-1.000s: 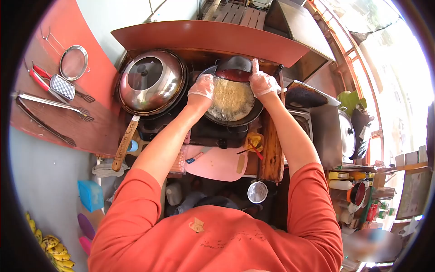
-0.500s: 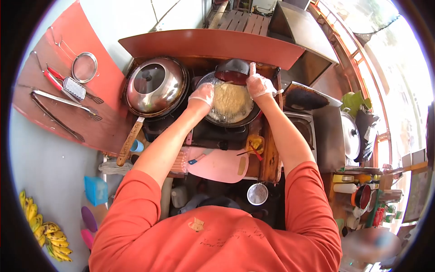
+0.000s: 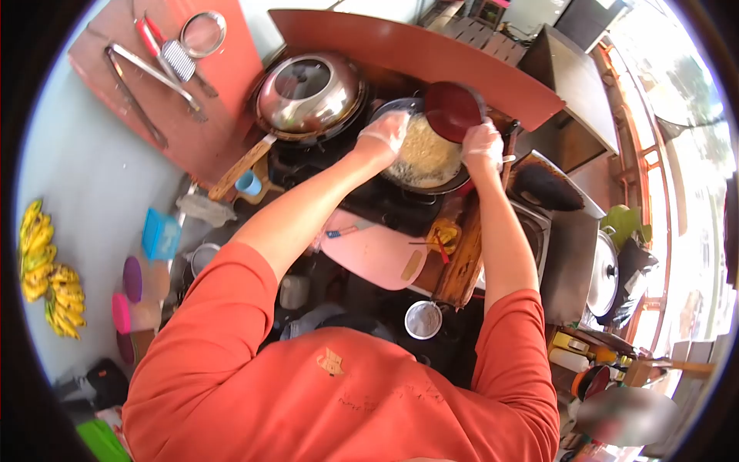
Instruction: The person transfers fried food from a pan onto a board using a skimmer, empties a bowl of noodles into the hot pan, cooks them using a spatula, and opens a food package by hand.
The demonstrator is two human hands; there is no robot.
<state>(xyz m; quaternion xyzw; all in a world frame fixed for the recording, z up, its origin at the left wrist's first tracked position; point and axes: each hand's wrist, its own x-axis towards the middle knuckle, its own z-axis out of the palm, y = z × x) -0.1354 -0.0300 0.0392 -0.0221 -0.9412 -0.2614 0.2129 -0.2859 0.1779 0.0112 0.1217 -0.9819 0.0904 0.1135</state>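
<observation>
A dark red bowl (image 3: 453, 112) hangs tilted over the back right part of a frying pan (image 3: 422, 187), its reddish inside facing me. My right hand (image 3: 483, 144), in a clear plastic glove, grips the bowl's right edge. Inside the pan a pale yellow, bubbly mass (image 3: 427, 154) spreads over most of the bottom. My left hand (image 3: 387, 131), also gloved, is over the pan's left rim, close to the food. Its fingers are too washed out to tell whether they hold anything. The pan sits on a black stove (image 3: 339, 179).
A lidded wok (image 3: 309, 92) with a long wooden handle stands left of the pan. In front lie a pink cutting board (image 3: 373, 250) and a yellow container (image 3: 444, 232). A red splash board (image 3: 431, 48) rises behind. Utensils hang at left, above bananas (image 3: 48, 269).
The bowl has turned so that more of its inside faces me, with my right hand on its edge. The whole view has shifted and rotated.
</observation>
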